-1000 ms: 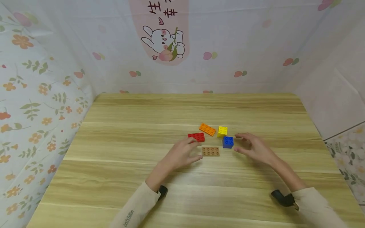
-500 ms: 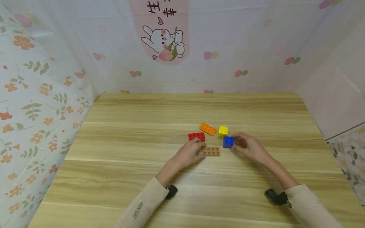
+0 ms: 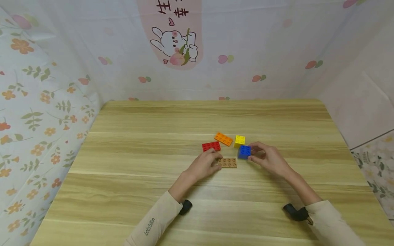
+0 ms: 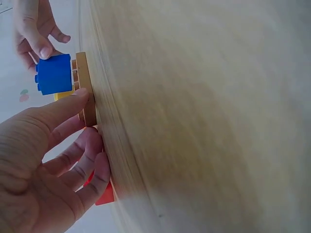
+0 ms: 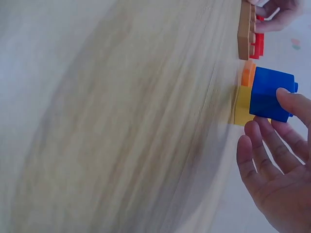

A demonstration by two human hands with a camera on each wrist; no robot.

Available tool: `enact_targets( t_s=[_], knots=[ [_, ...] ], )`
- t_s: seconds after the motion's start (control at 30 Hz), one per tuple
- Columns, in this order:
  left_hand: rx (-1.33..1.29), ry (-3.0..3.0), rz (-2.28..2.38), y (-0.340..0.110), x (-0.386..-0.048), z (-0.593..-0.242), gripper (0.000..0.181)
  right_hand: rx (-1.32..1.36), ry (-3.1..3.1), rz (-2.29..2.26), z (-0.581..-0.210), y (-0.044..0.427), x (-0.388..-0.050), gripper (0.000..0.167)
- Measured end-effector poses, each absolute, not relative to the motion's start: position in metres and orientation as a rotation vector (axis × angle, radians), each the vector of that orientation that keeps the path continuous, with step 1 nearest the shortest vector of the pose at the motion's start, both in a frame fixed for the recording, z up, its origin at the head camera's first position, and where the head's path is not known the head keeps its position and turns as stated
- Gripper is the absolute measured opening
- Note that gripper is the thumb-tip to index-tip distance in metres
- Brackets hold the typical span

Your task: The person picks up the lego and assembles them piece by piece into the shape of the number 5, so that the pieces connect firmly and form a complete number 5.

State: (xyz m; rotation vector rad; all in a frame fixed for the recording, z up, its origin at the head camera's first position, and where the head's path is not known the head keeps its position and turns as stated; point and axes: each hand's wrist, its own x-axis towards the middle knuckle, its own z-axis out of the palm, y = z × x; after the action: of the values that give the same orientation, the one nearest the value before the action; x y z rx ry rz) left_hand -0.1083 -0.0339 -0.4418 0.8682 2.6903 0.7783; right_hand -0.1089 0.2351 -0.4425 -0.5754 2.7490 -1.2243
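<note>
My right hand (image 3: 272, 160) pinches the blue block (image 3: 245, 152) between thumb and fingers; in the right wrist view the blue block (image 5: 273, 94) looks raised off the tabletop. My left hand (image 3: 201, 165) grips the left end of the flat tan brick (image 3: 227, 163), thumb on the near side, as the left wrist view of the tan brick (image 4: 86, 90) also shows. The red brick (image 3: 211, 146) lies just behind the left fingers. Behind the blue block stands the yellow block (image 3: 239, 140).
A flat orange brick (image 3: 223, 138) lies between the red and yellow ones. The wooden table (image 3: 138, 191) reaches back to a printed cloth (image 3: 246, 44), with floral cloth at the left.
Both hands have moved in: the left has taken hold of the tan brick, and the right has pinched the blue block and shifted it slightly left, off the table.
</note>
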Motion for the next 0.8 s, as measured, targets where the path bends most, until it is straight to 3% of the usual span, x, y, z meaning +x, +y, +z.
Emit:
enact_targets(
  t_s=[0.8],
  knots=[
    [0.843, 2.673, 0.787, -0.033, -0.109, -0.443, 0.030, -0.642, 2.716, -1.299, -0.434, 0.215, -0.100, 0.035]
  ],
)
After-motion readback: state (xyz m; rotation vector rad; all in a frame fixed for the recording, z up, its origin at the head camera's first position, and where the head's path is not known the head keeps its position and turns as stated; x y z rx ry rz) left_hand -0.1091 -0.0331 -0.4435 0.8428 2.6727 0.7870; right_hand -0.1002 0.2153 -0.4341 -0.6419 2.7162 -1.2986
